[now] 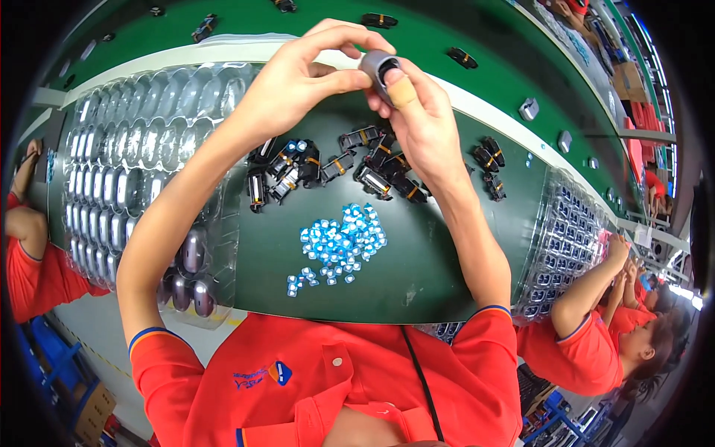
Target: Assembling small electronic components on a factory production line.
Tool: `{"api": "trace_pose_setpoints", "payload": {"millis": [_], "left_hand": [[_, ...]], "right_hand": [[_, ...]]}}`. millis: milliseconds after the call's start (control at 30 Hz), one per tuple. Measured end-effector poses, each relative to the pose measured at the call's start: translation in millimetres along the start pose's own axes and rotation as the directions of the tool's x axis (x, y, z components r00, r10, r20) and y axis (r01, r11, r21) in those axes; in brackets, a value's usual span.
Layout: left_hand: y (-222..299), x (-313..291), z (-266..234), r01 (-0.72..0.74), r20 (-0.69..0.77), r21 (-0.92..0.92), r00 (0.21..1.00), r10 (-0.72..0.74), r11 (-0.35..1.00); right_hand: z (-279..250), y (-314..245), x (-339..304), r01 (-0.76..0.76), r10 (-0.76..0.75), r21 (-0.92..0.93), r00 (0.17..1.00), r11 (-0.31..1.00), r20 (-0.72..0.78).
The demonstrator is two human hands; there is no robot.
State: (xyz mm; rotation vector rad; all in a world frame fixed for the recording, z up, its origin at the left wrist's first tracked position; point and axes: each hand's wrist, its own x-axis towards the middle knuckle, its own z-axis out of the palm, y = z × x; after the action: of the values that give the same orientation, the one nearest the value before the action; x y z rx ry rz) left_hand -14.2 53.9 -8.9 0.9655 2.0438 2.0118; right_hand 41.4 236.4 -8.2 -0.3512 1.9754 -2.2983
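Observation:
Raised over the far side of the table, a grey rounded plastic shell [376,62] is held in both hands, its dark opening partly turned toward me. My left hand [309,67] pinches it between thumb and fingers from the left. My right hand [421,112] grips it from the right; a tan covering [401,92] wraps its thumb, which presses at the opening. Whatever sits inside the shell is hidden. Below the hands lie several black modules with orange strips [380,160], loosely heaped. Nearer to me is a pile of small blue-and-white pieces [339,240].
Left, a clear blister tray [149,138] holds rows of grey shells. Right, another tray [558,246] carries small dark parts. Beyond a white rail, a green belt [417,33] bears scattered modules and shells. A red-shirted co-worker [588,343] sits at right, another person's arm shows far left.

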Motion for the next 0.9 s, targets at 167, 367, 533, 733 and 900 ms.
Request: {"api": "trace_pose_setpoints", "payload": {"millis": [167,367,533,733,900], "left_hand": [[7.1,22.6,-15.6,0.01,0.049,0.328,0.998,-0.028,0.945],[-31.1,66.1,-88.2,0.002,0.003,0.892,1.0,-0.01,0.452],[-48.4,48.3,-137.2,-0.079,0.058,0.822,0.997,0.055,0.564],[-25.8,62.7,-109.7,0.478,-0.422,0.874,0.835,-0.353,0.088],[-72.8,66.4,-116.7,0.139,-0.107,0.92,0.989,-0.106,0.366]], "right_hand": [[-50.2,-7.0,24.2,0.022,-0.176,-0.544,0.956,0.839,-0.234],[-244.1,5.4,49.6,-0.249,-0.331,-0.959,0.901,0.134,-0.28],[-200.5,3.9,48.2,-0.201,-0.323,-0.963,0.937,-0.181,-0.135],[-163.1,9.9,42.7,-0.24,-0.144,-0.968,0.963,-0.066,-0.229],[-155.5,19.1,67.9,-0.065,-0.156,-0.995,0.985,0.07,-0.075]]}}
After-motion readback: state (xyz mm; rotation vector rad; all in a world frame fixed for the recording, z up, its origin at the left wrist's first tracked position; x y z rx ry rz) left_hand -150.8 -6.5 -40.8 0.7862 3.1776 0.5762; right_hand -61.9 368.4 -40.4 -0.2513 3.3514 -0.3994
